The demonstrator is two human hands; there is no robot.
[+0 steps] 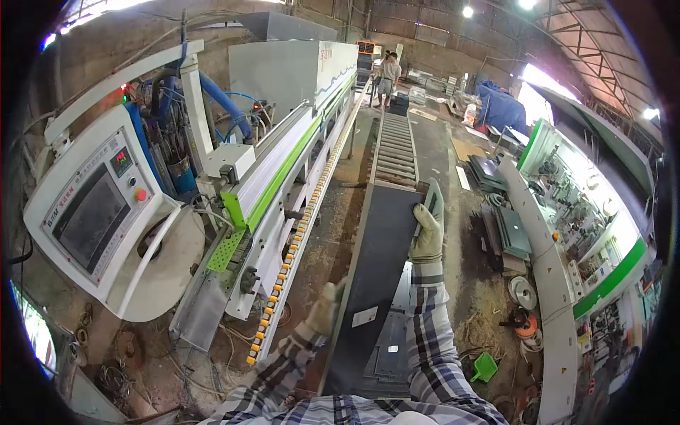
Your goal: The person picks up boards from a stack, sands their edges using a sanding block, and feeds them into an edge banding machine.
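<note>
A long dark grey panel (375, 255) with a small white label (365, 316) slants across in front of me, tilted over a stack of similar dark boards (389, 347). My right hand (428, 234), in a pale work glove, grips the panel's right edge near its far end, thumb over the top face. Beside the panel's left edge is my left hand (322, 312), also gloved and slightly blurred. Its fingers look stretched out toward that edge; whether they touch it I cannot tell.
An edge-banding-type machine with a control screen (92, 216) and a row of yellow-black rollers (290, 256) runs along the left. A roller conveyor (397, 145) extends ahead toward people (388, 74). At right stand an open lit machine (581, 212), stacked panels (511, 230) and a green dustpan (484, 367).
</note>
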